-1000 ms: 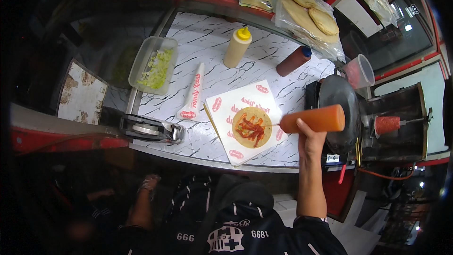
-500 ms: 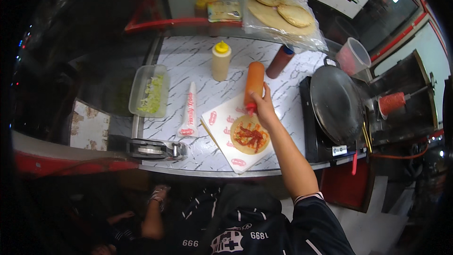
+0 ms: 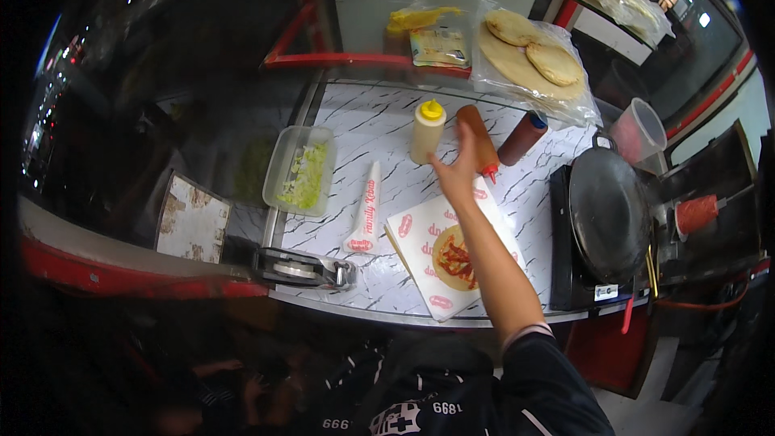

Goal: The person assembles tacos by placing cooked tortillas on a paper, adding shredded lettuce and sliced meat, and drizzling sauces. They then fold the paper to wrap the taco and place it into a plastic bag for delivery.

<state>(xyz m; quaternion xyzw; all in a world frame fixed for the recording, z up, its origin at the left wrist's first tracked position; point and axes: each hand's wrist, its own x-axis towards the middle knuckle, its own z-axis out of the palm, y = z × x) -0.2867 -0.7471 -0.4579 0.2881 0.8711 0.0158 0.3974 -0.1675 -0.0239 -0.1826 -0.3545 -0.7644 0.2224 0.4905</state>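
My right hand (image 3: 460, 163) reaches over the counter with thumb and fingers spread. Its thumb is at the lower side of a cream-coloured squeeze bottle (image 3: 428, 136) with a yellow cap; whether they touch I cannot tell. The fingers overlap the edge of an orange squeeze bottle (image 3: 481, 141), whose red nozzle points toward me. A dark red squeeze bottle (image 3: 522, 139) is just right of it. Below my wrist, a round flatbread (image 3: 442, 269) with reddish filling and sauce lies on printed white paper (image 3: 420, 274), partly hidden by my forearm. My left hand is out of sight.
Left on the marbled counter (image 3: 355, 133) are a tub of shredded lettuce (image 3: 303, 173), a paper cone sleeve (image 3: 365, 214) and a metal-and-black device (image 3: 303, 268). A dark pan (image 3: 609, 214) sits on a stove at right. Bagged flatbreads (image 3: 529, 56) lie behind. Another person is dimly visible lower left.
My right hand has let go of the orange bottle, now set down beyond the paper, and moved toward the cream-coloured bottle. The whole view has shifted, so things appear farther right and lower.
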